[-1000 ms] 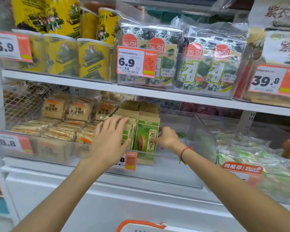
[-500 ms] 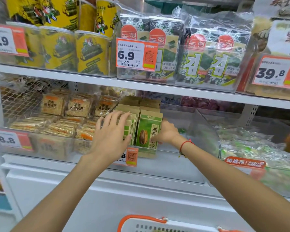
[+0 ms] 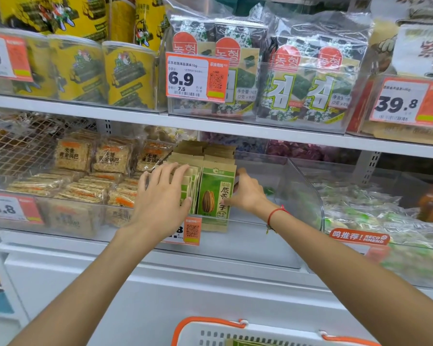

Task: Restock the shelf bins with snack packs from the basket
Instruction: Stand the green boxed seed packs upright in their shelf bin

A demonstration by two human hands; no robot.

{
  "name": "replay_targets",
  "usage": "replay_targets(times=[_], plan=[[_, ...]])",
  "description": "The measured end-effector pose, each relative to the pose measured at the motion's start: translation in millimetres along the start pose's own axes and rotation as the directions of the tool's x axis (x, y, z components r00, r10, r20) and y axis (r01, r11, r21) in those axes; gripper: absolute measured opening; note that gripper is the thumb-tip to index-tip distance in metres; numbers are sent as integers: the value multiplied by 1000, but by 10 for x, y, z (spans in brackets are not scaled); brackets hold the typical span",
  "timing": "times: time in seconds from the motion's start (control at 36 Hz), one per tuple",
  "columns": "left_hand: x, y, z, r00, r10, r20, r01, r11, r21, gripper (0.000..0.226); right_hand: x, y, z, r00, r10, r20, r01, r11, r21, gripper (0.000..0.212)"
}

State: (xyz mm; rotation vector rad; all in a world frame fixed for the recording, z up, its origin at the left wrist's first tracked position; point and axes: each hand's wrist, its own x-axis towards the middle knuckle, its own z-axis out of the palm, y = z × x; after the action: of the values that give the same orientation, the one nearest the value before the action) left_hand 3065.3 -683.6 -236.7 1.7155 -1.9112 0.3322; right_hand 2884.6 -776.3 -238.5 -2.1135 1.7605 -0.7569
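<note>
Left fingers: the left hand (image 3: 161,198) is lying spread and straight against the front of the left stack of green sunflower-seed packs (image 3: 189,186), pressing it upright.
Right fingers: the right hand (image 3: 248,194) is curling round the right edge of the front seed pack (image 3: 216,193), thumb on its face; a red string bracelet (image 3: 275,213) is circling the wrist.
Seed packs: standing upright in two rows at the left end of the clear bin (image 3: 298,193), just behind its front wall.
Bin: sitting at the front edge of the lower shelf (image 3: 260,248), an orange price tag (image 3: 191,231) hanging on its front.
Neighbours: rice-cracker packs (image 3: 73,156) are filling the bin to the left; seaweed packs (image 3: 308,78) are sitting on the shelf above.
Basket: the white basket (image 3: 260,333) with orange handles is showing below the shelf, at the bottom edge of the view.
</note>
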Motion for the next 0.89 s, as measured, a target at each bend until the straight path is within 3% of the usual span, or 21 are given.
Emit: replay_targets(times=[0.14,0.39,0.53,0.64,0.75,0.89], plan=[[-10,3,-14,1000,0,11,0,1000,21,63,-71,72,-49,995,-96,-40,95,995,-21,64],[-27,36,-24,1000,2,-14,-2,999,34,67,-192,126,-117,987,-131,-96,118,984,-137,78],[-31,181,-112,986,134,-100,-129,990,60,66,-582,194,-313,926,-357,-122,333,925,-183,66],[-96,434,-271,958,233,-167,-233,972,25,42,-1060,335,-394,853,-518,-64,480,826,-295,45],[-249,662,-296,974,224,-19,-224,975,-6,19,-1483,572,-332,798,-602,-28,553,751,-361,28],[-591,811,40,948,133,288,-141,990,9,15,-1872,956,-76,870,-460,176,492,824,-281,21]])
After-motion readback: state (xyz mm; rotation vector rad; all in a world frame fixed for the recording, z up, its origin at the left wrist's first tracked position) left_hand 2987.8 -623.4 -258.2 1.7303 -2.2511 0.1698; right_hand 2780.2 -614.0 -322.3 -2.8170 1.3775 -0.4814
